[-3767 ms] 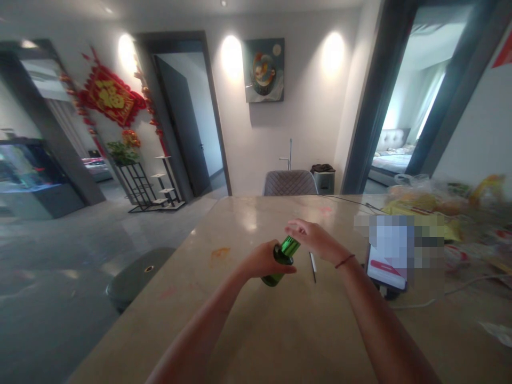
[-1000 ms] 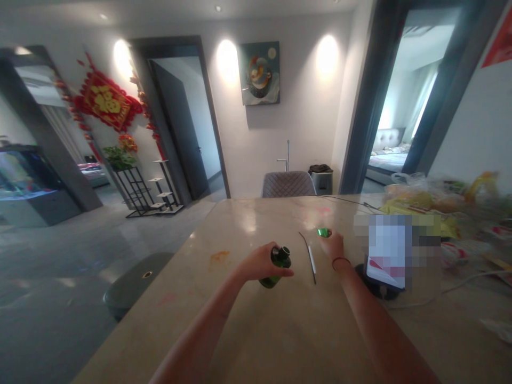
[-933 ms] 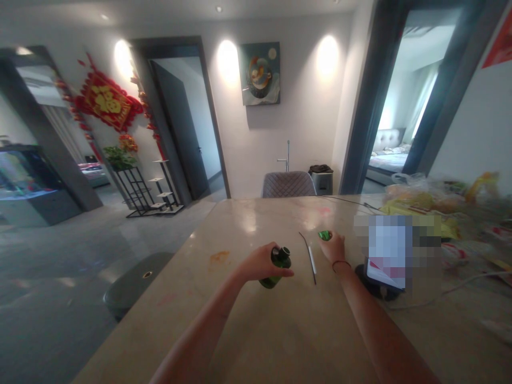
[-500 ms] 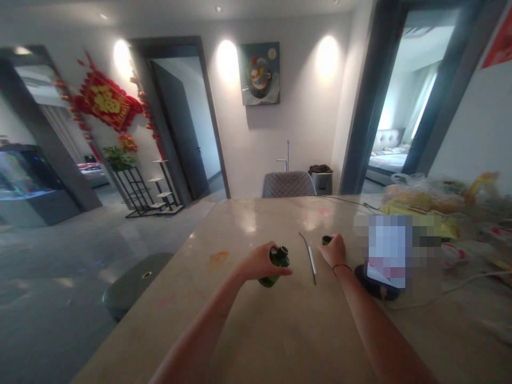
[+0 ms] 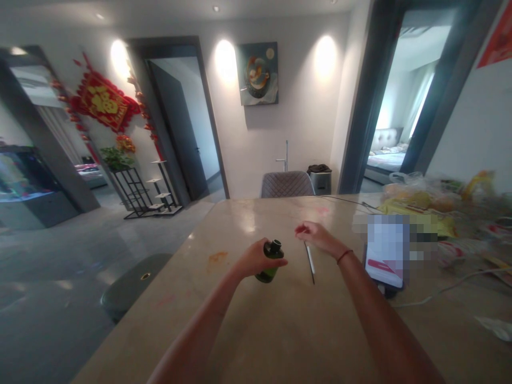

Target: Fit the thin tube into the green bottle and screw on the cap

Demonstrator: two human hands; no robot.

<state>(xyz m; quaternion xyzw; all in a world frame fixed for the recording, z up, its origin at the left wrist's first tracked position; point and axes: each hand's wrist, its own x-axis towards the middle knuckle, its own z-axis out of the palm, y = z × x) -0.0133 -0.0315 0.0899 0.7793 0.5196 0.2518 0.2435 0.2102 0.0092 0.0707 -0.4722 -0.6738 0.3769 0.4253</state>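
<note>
A dark green, glass-like, short-necked bottle (image 5: 270,271) sits just below the frame's centre, gripped in the fingers of the left hand (image 5: 254,260). Bare beige tabletop (image 5: 280,330) spreads below, its left edge slanting to lower left. The bottle's long axis leans rightward, mouth up. The right hand (image 5: 314,234) curls its fingers nearby, contents hidden.

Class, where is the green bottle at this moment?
In the head view, the green bottle is below and slightly right of centre, in the left hand, left of the slim black-and-white stick on the table.
</note>
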